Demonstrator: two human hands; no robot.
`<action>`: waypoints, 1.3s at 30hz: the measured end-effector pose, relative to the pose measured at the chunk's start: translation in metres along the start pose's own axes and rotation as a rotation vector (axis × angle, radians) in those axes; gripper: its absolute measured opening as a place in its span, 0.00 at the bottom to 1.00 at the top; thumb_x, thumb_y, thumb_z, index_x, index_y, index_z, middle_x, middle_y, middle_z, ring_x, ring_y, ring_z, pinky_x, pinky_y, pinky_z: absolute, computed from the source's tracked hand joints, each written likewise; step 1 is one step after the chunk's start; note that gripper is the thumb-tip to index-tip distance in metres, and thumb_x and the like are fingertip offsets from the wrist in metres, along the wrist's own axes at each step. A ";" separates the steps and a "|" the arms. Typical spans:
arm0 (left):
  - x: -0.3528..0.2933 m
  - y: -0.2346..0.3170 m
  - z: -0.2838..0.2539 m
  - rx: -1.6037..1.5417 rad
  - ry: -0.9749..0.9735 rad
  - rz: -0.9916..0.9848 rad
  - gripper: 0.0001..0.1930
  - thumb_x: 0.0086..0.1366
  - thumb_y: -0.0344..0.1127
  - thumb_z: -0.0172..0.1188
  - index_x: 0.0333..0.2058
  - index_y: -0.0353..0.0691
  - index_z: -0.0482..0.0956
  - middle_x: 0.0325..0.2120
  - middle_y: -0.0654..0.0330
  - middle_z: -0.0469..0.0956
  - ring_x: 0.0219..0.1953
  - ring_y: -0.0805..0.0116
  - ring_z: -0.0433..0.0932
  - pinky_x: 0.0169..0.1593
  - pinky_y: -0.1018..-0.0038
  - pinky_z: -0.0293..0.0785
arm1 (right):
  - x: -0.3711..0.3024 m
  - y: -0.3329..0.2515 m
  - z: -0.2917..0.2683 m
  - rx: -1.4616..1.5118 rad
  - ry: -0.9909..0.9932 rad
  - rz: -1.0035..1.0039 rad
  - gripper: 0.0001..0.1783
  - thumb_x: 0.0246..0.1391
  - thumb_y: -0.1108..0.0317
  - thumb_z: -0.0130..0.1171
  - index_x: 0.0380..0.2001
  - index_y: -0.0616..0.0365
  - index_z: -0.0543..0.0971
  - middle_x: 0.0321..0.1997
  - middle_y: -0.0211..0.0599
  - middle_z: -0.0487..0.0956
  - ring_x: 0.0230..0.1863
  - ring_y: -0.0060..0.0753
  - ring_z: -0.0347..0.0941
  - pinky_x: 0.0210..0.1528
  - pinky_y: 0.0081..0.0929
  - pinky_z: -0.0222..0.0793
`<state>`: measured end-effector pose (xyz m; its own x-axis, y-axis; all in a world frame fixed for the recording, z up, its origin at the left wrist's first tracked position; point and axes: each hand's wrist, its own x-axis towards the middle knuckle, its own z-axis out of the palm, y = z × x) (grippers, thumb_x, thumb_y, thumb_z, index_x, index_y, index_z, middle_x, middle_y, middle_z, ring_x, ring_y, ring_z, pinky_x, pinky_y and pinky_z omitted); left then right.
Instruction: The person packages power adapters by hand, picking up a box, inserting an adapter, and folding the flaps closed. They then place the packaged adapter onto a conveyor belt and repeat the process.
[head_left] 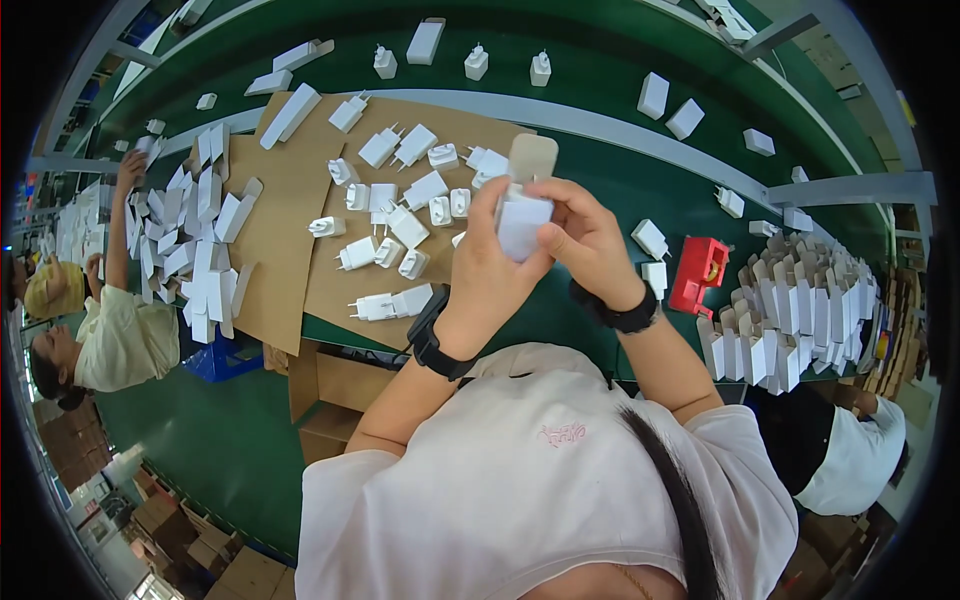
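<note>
Between my two hands is a small white cardboard box (524,228), its end flap standing up and showing the grey-brown inside. My left hand (488,272) is closed around the box's left side and bottom. My right hand (590,240) pinches its right side, the thumb against the front and the fingers near the opening. Whether anything is inside the box cannot be made out. Close by on my left, several white plug chargers (408,227) lie scattered on a brown cardboard sheet (290,200).
A red tape dispenser (699,276) stands right of my hands, beside several upright open white boxes (800,310). More flat-lying boxes (205,230) are heaped at left. Chargers and closed boxes (653,95) line the green conveyor beyond a metal rail. A co-worker (130,335) reaches in at far left.
</note>
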<state>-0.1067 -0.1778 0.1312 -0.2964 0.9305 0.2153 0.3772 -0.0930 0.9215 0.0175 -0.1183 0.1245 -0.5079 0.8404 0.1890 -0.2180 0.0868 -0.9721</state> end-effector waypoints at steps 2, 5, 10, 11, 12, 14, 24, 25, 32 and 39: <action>-0.001 0.002 0.001 0.027 -0.063 -0.014 0.36 0.47 0.40 0.66 0.52 0.41 0.56 0.35 0.46 0.74 0.34 0.49 0.76 0.34 0.65 0.73 | -0.004 0.005 -0.003 0.084 0.008 0.002 0.14 0.50 0.68 0.59 0.40 0.61 0.74 0.44 0.34 0.69 0.42 0.22 0.67 0.41 0.20 0.67; -0.003 0.004 0.006 0.021 -0.150 -0.075 0.33 0.48 0.38 0.65 0.49 0.40 0.57 0.34 0.46 0.73 0.33 0.50 0.76 0.33 0.65 0.73 | -0.008 0.003 -0.009 0.031 -0.015 0.211 0.11 0.52 0.69 0.57 0.37 0.62 0.74 0.34 0.29 0.70 0.37 0.20 0.67 0.40 0.18 0.66; 0.001 0.015 0.019 -0.078 -0.067 -0.125 0.30 0.46 0.36 0.65 0.46 0.40 0.58 0.32 0.47 0.73 0.32 0.50 0.77 0.33 0.64 0.73 | -0.011 -0.014 0.015 0.066 0.345 -0.133 0.09 0.55 0.69 0.53 0.35 0.63 0.77 0.45 0.40 0.76 0.42 0.24 0.71 0.44 0.18 0.67; 0.001 0.016 0.017 -0.052 -0.080 -0.131 0.31 0.46 0.36 0.65 0.46 0.40 0.57 0.32 0.47 0.73 0.31 0.50 0.77 0.32 0.64 0.73 | -0.011 -0.015 0.009 0.066 0.346 -0.131 0.09 0.55 0.69 0.53 0.35 0.63 0.77 0.45 0.40 0.76 0.42 0.24 0.71 0.44 0.18 0.67; 0.001 0.016 0.017 -0.025 -0.092 -0.138 0.31 0.46 0.35 0.65 0.46 0.40 0.56 0.31 0.47 0.73 0.31 0.50 0.77 0.32 0.64 0.72 | -0.011 -0.016 -0.002 0.011 0.239 -0.073 0.10 0.54 0.69 0.53 0.37 0.63 0.77 0.47 0.42 0.75 0.44 0.25 0.71 0.45 0.19 0.67; -0.002 0.014 0.019 -0.032 -0.111 -0.168 0.32 0.46 0.35 0.65 0.46 0.40 0.55 0.31 0.46 0.73 0.30 0.49 0.76 0.32 0.64 0.72 | -0.008 -0.022 -0.019 -0.082 0.135 0.157 0.14 0.52 0.72 0.56 0.42 0.63 0.77 0.43 0.41 0.77 0.43 0.24 0.73 0.45 0.20 0.69; -0.003 0.012 0.024 0.220 -0.164 0.020 0.32 0.44 0.33 0.64 0.46 0.39 0.54 0.32 0.43 0.71 0.31 0.44 0.74 0.32 0.60 0.72 | 0.005 -0.031 -0.053 -0.117 -0.033 0.293 0.13 0.48 0.73 0.59 0.40 0.62 0.78 0.36 0.36 0.79 0.34 0.18 0.73 0.38 0.15 0.69; -0.003 0.011 0.024 0.220 -0.168 0.019 0.32 0.44 0.33 0.64 0.46 0.39 0.54 0.32 0.43 0.71 0.31 0.44 0.74 0.32 0.60 0.72 | 0.005 -0.034 -0.054 -0.116 -0.030 0.295 0.13 0.48 0.73 0.59 0.40 0.62 0.78 0.36 0.36 0.79 0.34 0.18 0.73 0.38 0.15 0.69; 0.000 0.012 0.026 0.249 -0.177 -0.008 0.33 0.42 0.31 0.65 0.45 0.39 0.54 0.31 0.43 0.71 0.30 0.44 0.74 0.32 0.60 0.72 | -0.016 -0.016 -0.041 -0.106 -0.012 0.139 0.14 0.52 0.70 0.55 0.42 0.62 0.77 0.49 0.45 0.74 0.49 0.30 0.70 0.51 0.23 0.64; 0.001 -0.004 0.014 0.161 -0.236 -0.078 0.46 0.36 0.37 0.72 0.53 0.34 0.54 0.38 0.43 0.68 0.41 0.50 0.72 0.41 0.63 0.70 | 0.001 -0.005 -0.051 -0.214 -0.075 0.318 0.19 0.44 0.77 0.61 0.43 0.63 0.76 0.41 0.37 0.78 0.42 0.24 0.73 0.44 0.21 0.69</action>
<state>-0.0965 -0.1718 0.1237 -0.1249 0.9911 0.0470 0.5013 0.0221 0.8650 0.0609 -0.0901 0.1228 -0.5832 0.8026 -0.1249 0.1347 -0.0561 -0.9893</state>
